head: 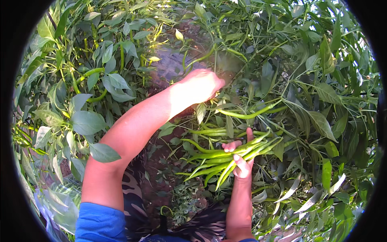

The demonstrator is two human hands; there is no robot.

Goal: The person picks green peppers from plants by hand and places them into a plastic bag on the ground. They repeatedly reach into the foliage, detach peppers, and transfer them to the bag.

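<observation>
A bunch of long green chili peppers lies in my right hand, whose thumb presses over them while one finger points up. My left arm reaches across to the upper middle, where my left hand, washed out by sunlight, is among the leaves of the right-hand pepper plants. Its fingertips are mostly hidden, so what they touch cannot be seen. Just below and right of it, a long green pepper hangs on a plant, with more peppers behind the bunch.
Dense pepper plants with curved green peppers line the left side. Leafy plants fill the right. Between them run dark soil and a sheet on the ground. Clear plastic lies at lower left.
</observation>
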